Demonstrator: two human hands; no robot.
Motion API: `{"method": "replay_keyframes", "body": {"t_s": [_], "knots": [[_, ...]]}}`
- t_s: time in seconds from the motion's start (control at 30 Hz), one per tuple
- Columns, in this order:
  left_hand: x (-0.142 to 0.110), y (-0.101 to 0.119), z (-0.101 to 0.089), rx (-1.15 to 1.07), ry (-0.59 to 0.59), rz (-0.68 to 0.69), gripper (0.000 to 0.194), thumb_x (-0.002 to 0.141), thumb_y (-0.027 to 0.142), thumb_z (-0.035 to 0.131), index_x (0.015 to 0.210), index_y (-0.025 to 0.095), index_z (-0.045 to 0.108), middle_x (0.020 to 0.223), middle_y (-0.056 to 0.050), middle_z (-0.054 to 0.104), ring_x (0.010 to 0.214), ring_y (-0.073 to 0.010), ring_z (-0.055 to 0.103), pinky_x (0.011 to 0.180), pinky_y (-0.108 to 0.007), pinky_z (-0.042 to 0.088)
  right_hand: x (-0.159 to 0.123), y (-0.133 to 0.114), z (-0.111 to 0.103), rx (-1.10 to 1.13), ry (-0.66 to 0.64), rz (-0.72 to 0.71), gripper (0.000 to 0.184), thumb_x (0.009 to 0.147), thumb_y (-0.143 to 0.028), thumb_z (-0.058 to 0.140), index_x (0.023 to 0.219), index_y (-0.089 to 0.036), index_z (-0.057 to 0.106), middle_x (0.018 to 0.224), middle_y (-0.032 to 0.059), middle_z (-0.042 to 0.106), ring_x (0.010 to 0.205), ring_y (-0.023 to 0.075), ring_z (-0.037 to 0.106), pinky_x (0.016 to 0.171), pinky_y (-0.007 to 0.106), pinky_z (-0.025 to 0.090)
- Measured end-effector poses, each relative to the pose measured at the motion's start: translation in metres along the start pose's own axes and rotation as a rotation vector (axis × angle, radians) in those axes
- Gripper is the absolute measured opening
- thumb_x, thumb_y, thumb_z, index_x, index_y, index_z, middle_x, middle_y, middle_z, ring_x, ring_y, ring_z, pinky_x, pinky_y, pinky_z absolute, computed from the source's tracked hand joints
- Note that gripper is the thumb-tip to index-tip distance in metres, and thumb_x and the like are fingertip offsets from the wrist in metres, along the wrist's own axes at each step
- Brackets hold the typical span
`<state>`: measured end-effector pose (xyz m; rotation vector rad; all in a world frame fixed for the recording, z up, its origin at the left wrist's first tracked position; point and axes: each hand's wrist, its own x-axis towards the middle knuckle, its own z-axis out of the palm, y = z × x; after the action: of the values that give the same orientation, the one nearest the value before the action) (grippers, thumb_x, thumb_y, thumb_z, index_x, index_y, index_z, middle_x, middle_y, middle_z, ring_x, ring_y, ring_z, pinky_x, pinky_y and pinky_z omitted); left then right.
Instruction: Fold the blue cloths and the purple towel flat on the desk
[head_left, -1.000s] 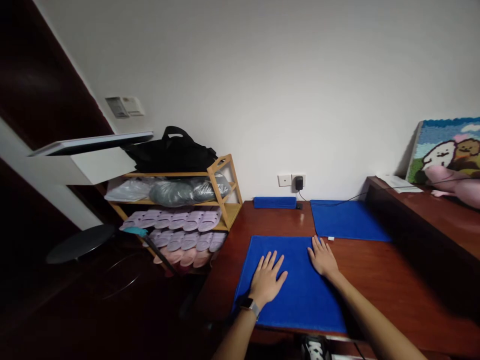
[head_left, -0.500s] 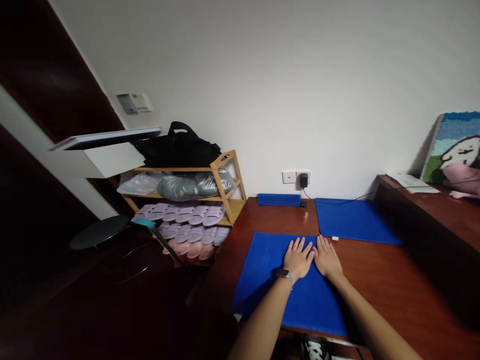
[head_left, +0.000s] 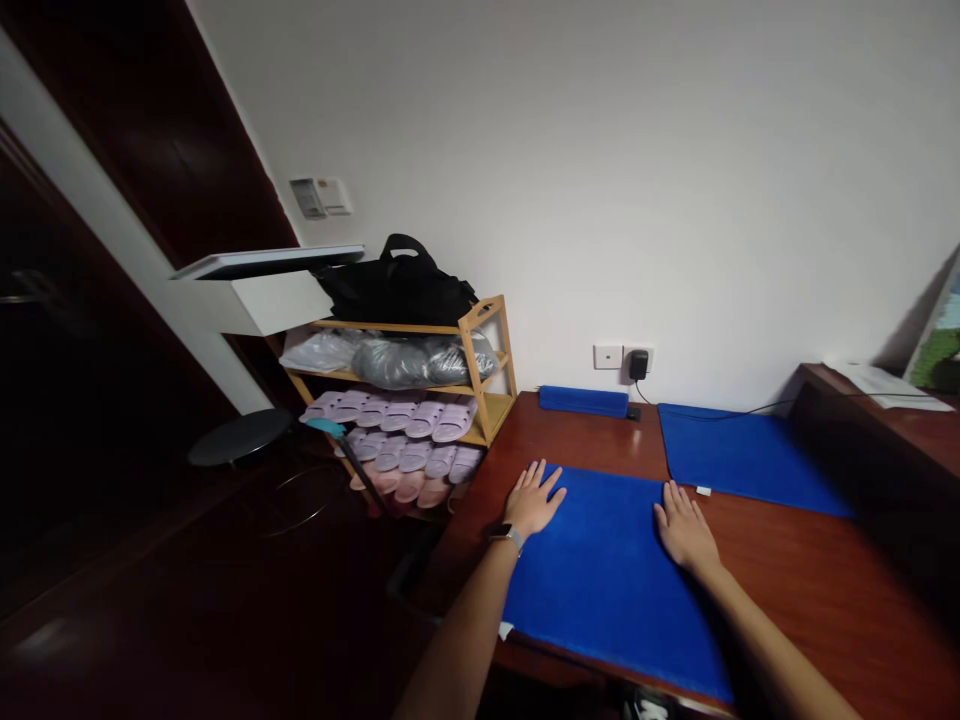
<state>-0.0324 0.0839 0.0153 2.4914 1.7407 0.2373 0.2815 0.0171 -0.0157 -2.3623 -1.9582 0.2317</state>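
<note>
A blue cloth (head_left: 607, 570) lies spread flat on the reddish-brown table. My left hand (head_left: 532, 502), with a watch (head_left: 507, 536) on its wrist, rests palm down across the cloth's upper left corner, fingers spread. At the upper right corner, my right hand (head_left: 686, 528) lies flat with its fingers stretched out. Neither hand grips anything. A small white tag (head_left: 506, 630) sticks out from the cloth's lower left corner.
Against the wall lie a folded blue cloth (head_left: 583, 401) and, to its right, another flat blue cloth (head_left: 750, 455). A black adapter (head_left: 638, 365) trails a cord. Left stand a wooden rack (head_left: 495, 425) of slippers and a round stool (head_left: 240, 437).
My hands have moved apart from near the cloth's upper middle and right, the left one sliding to the upper left corner. The view has turned left.
</note>
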Motion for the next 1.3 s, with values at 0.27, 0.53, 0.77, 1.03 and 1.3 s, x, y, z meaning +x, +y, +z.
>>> {"method": "replay_keyframes", "body": {"t_s": [0.27,0.53,0.77,1.03,1.3], "knots": [[-0.005,-0.015,0.004,0.013,0.004,0.012,0.061,0.104,0.062,0.026,0.158,0.035,0.035,0.17,-0.002,0.024,0.156,-0.0281,0.019,0.125,-0.048,0.02,-0.009,-0.008,-0.003,-0.028,0.011,-0.012,0.069,0.104,-0.044,0.012,0.162,-0.007,0.016,0.169,0.0081,0.014,0.157,0.0223,0.01,0.127,0.042,0.008],[0.002,0.049,-0.003,0.038,0.148,0.136,0.06,0.107,0.051,0.019,0.157,0.025,0.039,0.166,-0.007,0.034,0.155,-0.0252,0.023,0.127,-0.046,0.018,-0.009,-0.013,-0.006,-0.002,0.028,0.01,0.069,0.104,-0.043,0.011,0.162,-0.006,0.015,0.169,0.0085,0.013,0.156,0.0193,0.011,0.127,0.039,0.007],[0.003,0.158,0.036,-0.117,0.08,0.292,0.061,0.106,0.057,0.016,0.155,0.032,0.043,0.164,-0.005,0.038,0.153,-0.0245,0.03,0.125,-0.046,0.024,-0.012,-0.013,-0.006,-0.045,0.008,0.024,0.068,0.103,-0.039,0.011,0.161,-0.004,0.015,0.17,0.0092,0.012,0.156,0.0199,0.011,0.127,0.039,0.008],[-0.006,0.042,0.012,-0.015,0.047,0.035,0.062,0.104,0.062,0.021,0.157,0.036,0.039,0.167,-0.003,0.031,0.155,-0.0278,0.023,0.126,-0.049,0.018,-0.009,-0.01,0.004,-0.026,0.026,0.029,0.071,0.102,-0.043,0.007,0.162,-0.005,0.013,0.17,0.009,0.012,0.157,0.0199,0.01,0.127,0.04,0.007],[-0.004,-0.009,0.004,0.012,0.032,-0.022,0.063,0.103,0.062,0.024,0.158,0.033,0.035,0.169,-0.003,0.026,0.156,-0.0274,0.019,0.125,-0.046,0.02,-0.007,-0.012,-0.002,-0.045,-0.009,0.038,0.069,0.103,-0.041,0.01,0.162,-0.006,0.014,0.17,0.0091,0.012,0.156,0.0198,0.012,0.127,0.04,0.009]]}}
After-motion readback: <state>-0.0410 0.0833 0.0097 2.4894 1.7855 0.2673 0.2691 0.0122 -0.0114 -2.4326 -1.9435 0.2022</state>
